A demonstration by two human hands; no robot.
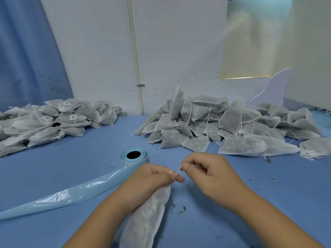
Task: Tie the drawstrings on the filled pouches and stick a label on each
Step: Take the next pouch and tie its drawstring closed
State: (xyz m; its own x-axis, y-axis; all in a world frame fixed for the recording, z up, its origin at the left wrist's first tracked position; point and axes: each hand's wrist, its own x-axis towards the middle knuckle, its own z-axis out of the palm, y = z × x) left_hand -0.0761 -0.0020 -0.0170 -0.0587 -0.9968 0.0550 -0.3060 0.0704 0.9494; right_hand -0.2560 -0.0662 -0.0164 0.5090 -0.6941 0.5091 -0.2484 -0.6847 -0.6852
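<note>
A filled white mesh pouch lies lengthwise on the blue table, its neck pointing away from me. My left hand grips the pouch's neck. My right hand pinches the thin white drawstring, which runs taut between the two hands. A roll of labels on light blue backing stands just behind my left hand. Its long empty backing strip trails toward the lower left.
A heap of labelled pouches lies at the back left. A bigger heap of unlabelled pouches with loose strings fills the back right against the white wall. Small herb crumbs are scattered by the pouch.
</note>
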